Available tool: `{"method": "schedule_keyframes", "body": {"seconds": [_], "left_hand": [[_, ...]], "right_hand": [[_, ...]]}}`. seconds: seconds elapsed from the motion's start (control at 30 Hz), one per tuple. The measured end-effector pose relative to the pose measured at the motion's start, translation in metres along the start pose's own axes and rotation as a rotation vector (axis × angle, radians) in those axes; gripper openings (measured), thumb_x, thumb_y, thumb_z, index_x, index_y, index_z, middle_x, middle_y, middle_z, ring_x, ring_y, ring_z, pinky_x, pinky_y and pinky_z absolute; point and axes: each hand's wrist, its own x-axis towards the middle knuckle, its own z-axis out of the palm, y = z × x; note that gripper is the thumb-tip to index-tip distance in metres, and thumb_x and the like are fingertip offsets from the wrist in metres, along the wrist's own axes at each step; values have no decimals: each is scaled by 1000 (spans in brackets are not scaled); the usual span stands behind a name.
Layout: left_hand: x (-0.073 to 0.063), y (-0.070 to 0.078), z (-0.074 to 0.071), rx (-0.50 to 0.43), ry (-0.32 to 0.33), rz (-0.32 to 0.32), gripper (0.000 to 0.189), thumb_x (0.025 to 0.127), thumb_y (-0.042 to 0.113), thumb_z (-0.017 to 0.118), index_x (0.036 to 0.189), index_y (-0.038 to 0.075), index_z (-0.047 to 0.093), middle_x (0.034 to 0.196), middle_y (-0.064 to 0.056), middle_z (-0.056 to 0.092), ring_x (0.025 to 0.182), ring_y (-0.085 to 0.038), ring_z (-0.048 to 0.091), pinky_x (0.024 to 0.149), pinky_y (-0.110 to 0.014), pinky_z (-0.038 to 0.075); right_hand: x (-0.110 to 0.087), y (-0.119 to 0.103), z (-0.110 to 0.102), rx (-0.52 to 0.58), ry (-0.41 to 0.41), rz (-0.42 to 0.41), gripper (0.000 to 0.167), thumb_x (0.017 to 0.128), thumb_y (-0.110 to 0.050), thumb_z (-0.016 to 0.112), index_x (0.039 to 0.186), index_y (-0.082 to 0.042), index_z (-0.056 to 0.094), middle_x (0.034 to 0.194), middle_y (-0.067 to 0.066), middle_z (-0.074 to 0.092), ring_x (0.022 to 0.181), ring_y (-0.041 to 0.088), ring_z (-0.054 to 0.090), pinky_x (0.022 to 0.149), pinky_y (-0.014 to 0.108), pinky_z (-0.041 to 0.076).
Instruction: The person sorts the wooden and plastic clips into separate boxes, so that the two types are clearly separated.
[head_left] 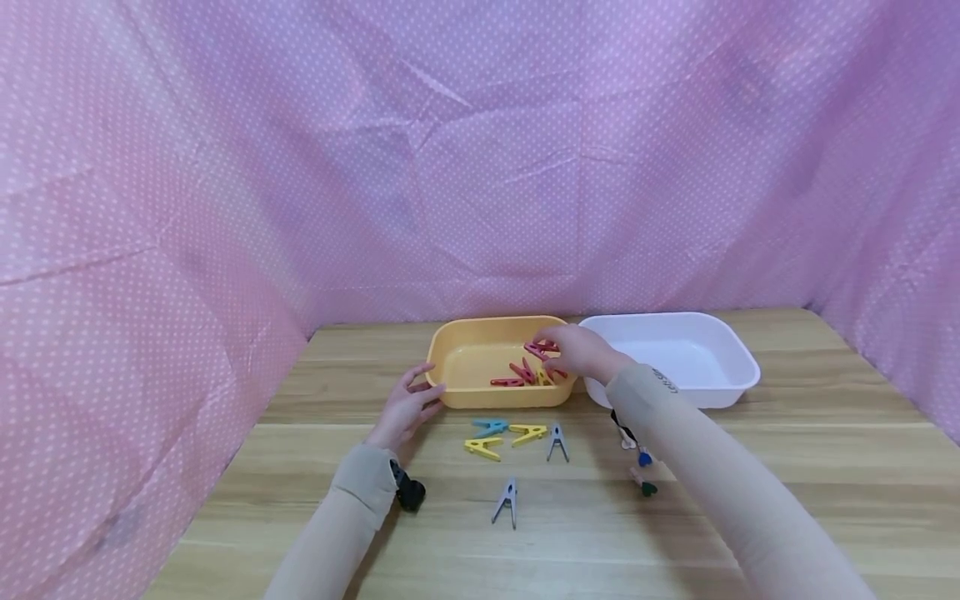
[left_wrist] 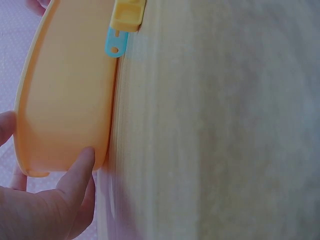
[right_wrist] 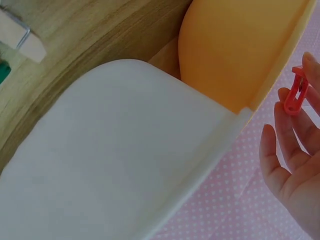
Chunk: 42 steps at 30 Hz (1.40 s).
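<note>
My right hand (head_left: 581,350) is over the right end of the yellow basin (head_left: 495,400), pinching a red clothespin (right_wrist: 296,92) between thumb and fingertips. Below it inside the basin lie several red clothespins (head_left: 517,372) and a yellow clothespin (head_left: 543,377), partly hidden by the hand. At the basin's left end is my left hand (head_left: 405,408), its fingers spread and touching the wall and rim. In the left wrist view one fingertip (left_wrist: 89,155) presses the outside of the wall.
A white basin (head_left: 678,358) stands right of the yellow one. Before them lie a blue clothespin (head_left: 490,427), two yellow clothespins (head_left: 482,448) and two grey clothespins (head_left: 507,502). Small pegs with a blue heart (head_left: 644,458) and a green heart (head_left: 648,490) lie near the right forearm.
</note>
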Motion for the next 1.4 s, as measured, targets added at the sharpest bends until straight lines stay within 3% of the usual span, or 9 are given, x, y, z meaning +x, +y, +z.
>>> {"method": "schedule_keyframes", "body": {"seconds": [0.37, 0.67, 0.83, 1.07, 1.4], "left_hand": [[0, 2, 1, 2, 4, 6, 54, 91, 1, 59, 141, 11, 40, 124, -17, 40, 98, -19, 53, 101, -40, 44], [2, -2, -1, 1, -2, 2, 55, 91, 0, 59, 141, 11, 40, 117, -14, 40, 93, -15, 52, 95, -34, 47], [2, -3, -1, 2, -1, 4, 54, 91, 1, 59, 141, 11, 41, 116, -13, 40, 93, -15, 52, 92, -32, 48], [2, -3, 0, 0, -1, 7, 54, 91, 1, 59, 141, 11, 41, 116, -13, 40, 93, -17, 53, 91, -32, 49], [3, -2, 0, -8, -1, 8, 54, 91, 0, 59, 140, 12, 41, 114, -12, 41, 92, -15, 53, 91, -31, 49]], "right_hand": [[0, 4, 1, -47, 24, -33, 44, 87, -20, 69, 127, -5, 56, 122, 15, 61, 111, 31, 57, 97, 47, 46], [-3, 8, 5, -59, 62, -58, 46, 87, -24, 69, 128, -6, 55, 128, 15, 57, 116, 31, 55, 99, 48, 44], [-9, 5, 1, -48, 80, -71, 47, 88, -26, 68, 129, -6, 55, 129, 15, 57, 114, 31, 55, 97, 47, 46], [-22, 5, 1, -43, 117, -149, 44, 87, -24, 69, 126, -7, 56, 123, 14, 60, 106, 28, 59, 90, 45, 50], [-37, 6, 10, -74, 122, -197, 42, 85, -25, 71, 122, -7, 61, 121, 13, 62, 113, 30, 57, 99, 48, 43]]}}
